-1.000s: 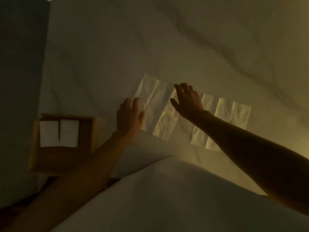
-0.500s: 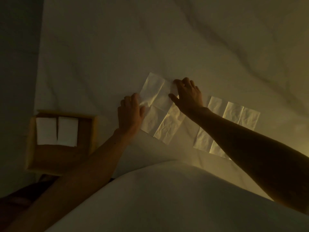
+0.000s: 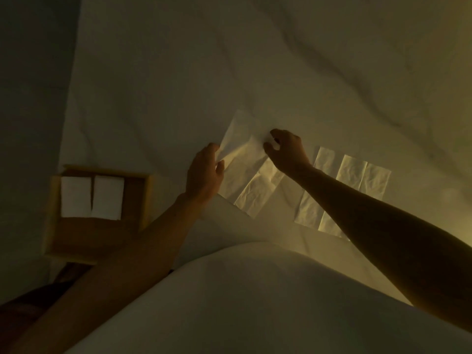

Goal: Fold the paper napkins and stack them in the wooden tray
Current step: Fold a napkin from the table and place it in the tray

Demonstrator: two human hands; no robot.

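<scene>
The light is dim. An unfolded white paper napkin (image 3: 244,149) lies on the white sheet, its far half lifted off the cloth. My left hand (image 3: 205,172) pinches its left edge. My right hand (image 3: 286,149) pinches its right side near the far corner. A second unfolded napkin (image 3: 353,185) lies flat to the right, partly hidden by my right forearm. The wooden tray (image 3: 145,198) sits at the left, with two folded napkins (image 3: 92,196) side by side in its far half.
The white sheet (image 3: 255,60) is wrinkled and stretches far beyond the napkins. Its left edge borders a dark floor strip (image 3: 30,98). My white-clothed lap (image 3: 255,302) fills the near foreground.
Both hands have gone from resting on the napkin to pinching its edges. The napkin's far half has come up off the sheet and bent toward me.
</scene>
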